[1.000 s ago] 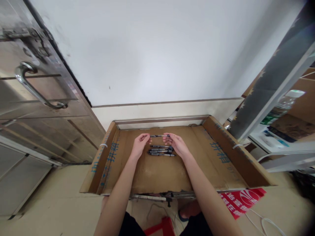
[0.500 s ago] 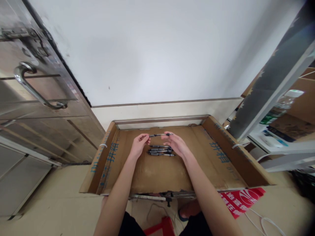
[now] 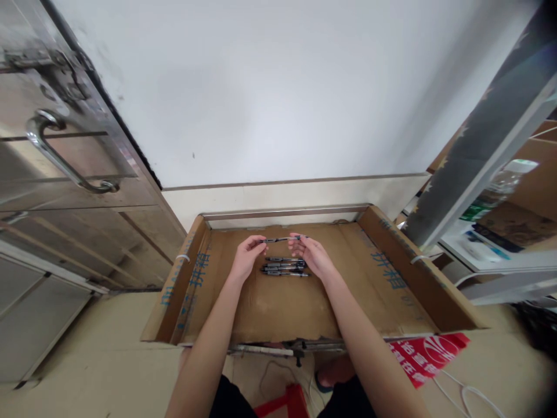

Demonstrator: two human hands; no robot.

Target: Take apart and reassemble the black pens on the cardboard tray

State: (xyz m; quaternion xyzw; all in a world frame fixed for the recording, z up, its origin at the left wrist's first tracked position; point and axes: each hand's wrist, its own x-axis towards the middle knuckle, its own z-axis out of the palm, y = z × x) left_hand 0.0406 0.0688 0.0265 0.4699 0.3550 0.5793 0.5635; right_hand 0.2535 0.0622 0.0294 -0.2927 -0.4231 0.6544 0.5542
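Observation:
A slim pen (image 3: 278, 239) with dark ends and a clear middle is held level above the cardboard, spanning both hands. My left hand (image 3: 249, 254) pinches its left end between thumb and finger. At the right end, the fingers of my right hand (image 3: 310, 251) are closed around the tip. Just below, several similar black and clear pens (image 3: 285, 266) lie side by side in a small bunch on the cardboard sheet (image 3: 287, 313). The fingertips partly cover both ends of the held pen.
Cardboard side walls (image 3: 409, 273) rise left and right, with a metal rail (image 3: 287, 213) along the back by the white wall. A steel door with a handle (image 3: 65, 157) stands left. On the right, a shelf holds a plastic bottle (image 3: 500, 188). A red printed sheet (image 3: 429, 355) hangs lower right.
My right-hand fingers have closed in on the pen's right end. The pen has shifted slightly left, and the bunch below is unchanged.

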